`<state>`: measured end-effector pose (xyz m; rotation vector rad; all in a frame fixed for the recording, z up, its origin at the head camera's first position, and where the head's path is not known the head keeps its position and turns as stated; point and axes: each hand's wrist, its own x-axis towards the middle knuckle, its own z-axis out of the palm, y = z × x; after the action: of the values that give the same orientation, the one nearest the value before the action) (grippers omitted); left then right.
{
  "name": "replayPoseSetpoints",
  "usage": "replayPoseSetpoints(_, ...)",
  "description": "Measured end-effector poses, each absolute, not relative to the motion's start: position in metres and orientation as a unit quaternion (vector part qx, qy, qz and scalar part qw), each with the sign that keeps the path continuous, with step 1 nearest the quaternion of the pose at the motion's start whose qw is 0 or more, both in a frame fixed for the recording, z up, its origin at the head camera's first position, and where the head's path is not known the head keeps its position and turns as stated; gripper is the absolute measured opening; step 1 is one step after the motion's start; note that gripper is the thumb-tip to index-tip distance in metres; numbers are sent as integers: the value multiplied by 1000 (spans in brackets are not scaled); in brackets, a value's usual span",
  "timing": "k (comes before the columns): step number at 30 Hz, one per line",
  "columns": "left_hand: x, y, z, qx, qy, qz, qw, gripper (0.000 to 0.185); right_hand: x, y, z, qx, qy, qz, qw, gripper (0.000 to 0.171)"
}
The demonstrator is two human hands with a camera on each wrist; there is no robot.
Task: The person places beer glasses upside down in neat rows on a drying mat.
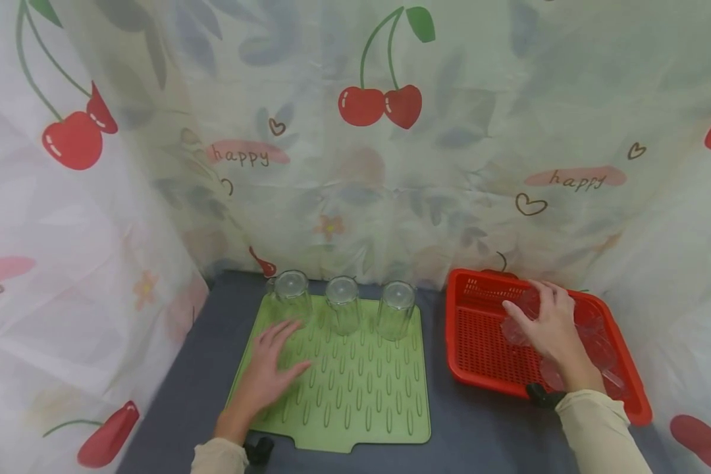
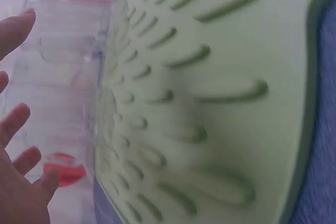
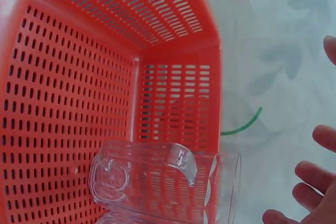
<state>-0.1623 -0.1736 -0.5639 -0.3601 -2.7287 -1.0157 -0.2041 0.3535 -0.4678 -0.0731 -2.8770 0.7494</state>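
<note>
Three clear glass mugs, a left one (image 1: 292, 293), a middle one (image 1: 344, 306) and a right one (image 1: 396, 311), stand upside down along the back of a green ridged mat (image 1: 361, 401). Over the mat's left side hovers my left hand (image 1: 266, 375), fingers spread and holding nothing, just in front of the left mug. My right hand (image 1: 552, 329) is above a red perforated basket (image 1: 452, 329), fingers apart and loosely bent. Several clear glass mugs lie in that basket; one mug (image 3: 152, 179) rests on its side with its handle up, apart from my fingers in the right wrist view.
A dark grey tabletop (image 1: 444, 428) shows around the mat and basket. Pale curtains (image 1: 355, 184) with cherry prints enclose the back and both sides, close behind the mugs and the basket. Black wrist straps (image 1: 542, 396) sit at both cuffs.
</note>
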Motion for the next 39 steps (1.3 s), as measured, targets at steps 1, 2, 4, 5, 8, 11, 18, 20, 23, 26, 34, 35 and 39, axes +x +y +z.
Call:
replayPoseSetpoints(1,-162,-176,-566,-119,-926,-343,104,81,-205,355,-468,-25,-964,251,84,89)
replayPoseSetpoints(2,-162,-179,-569,-114,-927,-341,104,81,-207,356,-469,-25,-964,251,83,89)
replayPoseSetpoints(4,-163,-185,-575,-105,-931,-333,103,81,-210,357,-469,-24,-965,250,82,90)
replayPoseSetpoints(5,-164,-188,-578,-100,-933,-331,101,81,-211,358,-470,-23,-965,249,80,90)
replayPoseSetpoints(8,-166,-195,-586,-88,-938,-323,88,81,-215,360,-471,-23,-966,246,75,91)
replayPoseSetpoints(11,-167,-202,-593,-73,-942,-321,71,81,-218,362,-473,-26,-968,243,65,93)
replayPoseSetpoints(18,-166,-215,-605,-54,-943,-327,31,83,-224,368,-481,-37,-971,233,30,100)
replayPoseSetpoints(20,-166,-218,-609,-52,-942,-332,21,84,-226,370,-484,-41,-972,230,16,103)
replayPoseSetpoints(23,-166,-223,-617,-58,-942,-330,10,85,-227,374,-485,-48,-972,231,-7,108)
replayPoseSetpoints(26,-167,-229,-624,-61,-940,-336,4,88,-229,377,-485,-51,-971,233,-22,112)
replayPoseSetpoints(34,-173,-239,-633,-73,-948,-311,-19,102,-232,379,-482,-53,-972,230,-18,111)
replayPoseSetpoints(35,-174,-240,-632,-72,-949,-307,-27,104,-233,380,-482,-53,-972,228,-25,112)
replayPoseSetpoints(39,-175,-239,-631,-68,-949,-303,-51,108,-236,382,-478,-55,-972,218,-63,113)
